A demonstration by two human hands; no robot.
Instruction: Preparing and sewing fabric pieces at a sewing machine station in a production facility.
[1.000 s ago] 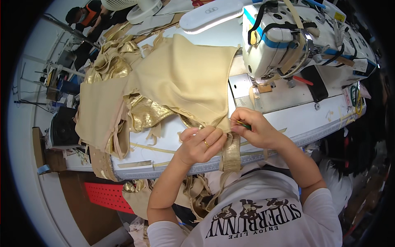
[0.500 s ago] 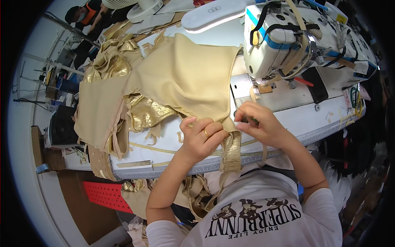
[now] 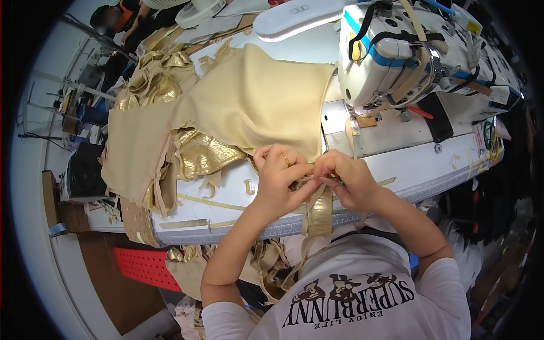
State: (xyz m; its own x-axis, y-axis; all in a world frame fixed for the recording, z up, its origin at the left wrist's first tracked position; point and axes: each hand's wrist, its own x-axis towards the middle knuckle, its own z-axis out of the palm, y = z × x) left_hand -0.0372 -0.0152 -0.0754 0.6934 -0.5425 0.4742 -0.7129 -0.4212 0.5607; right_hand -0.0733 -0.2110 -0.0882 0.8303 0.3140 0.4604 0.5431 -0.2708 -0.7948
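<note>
A beige stretch fabric piece (image 3: 266, 102) with a gold metallic side lies spread over the table, its near corner under my hands. My left hand (image 3: 280, 178), a ring on one finger, is closed on that fabric edge. Right beside it, fingertips almost meeting, my right hand (image 3: 348, 181) pinches the same edge or a narrow strip of it. A small green bit of something shows among the right fingers; its kind is hidden. Below both hands a shiny gold strip (image 3: 319, 215) hangs over the table's front edge.
A white sewing machine (image 3: 385, 62) stands at the right, with a black phone (image 3: 435, 116) and a red-handled tool (image 3: 419, 113) near it. More beige and gold fabric (image 3: 153, 85) is heaped at the left. A measuring tape (image 3: 266, 229) runs along the front edge. Another person (image 3: 122, 25) is at the far left.
My right hand has come left and down against the left hand, and now pinches the fabric edge. My left hand has turned, its thumb now showing on the edge.
</note>
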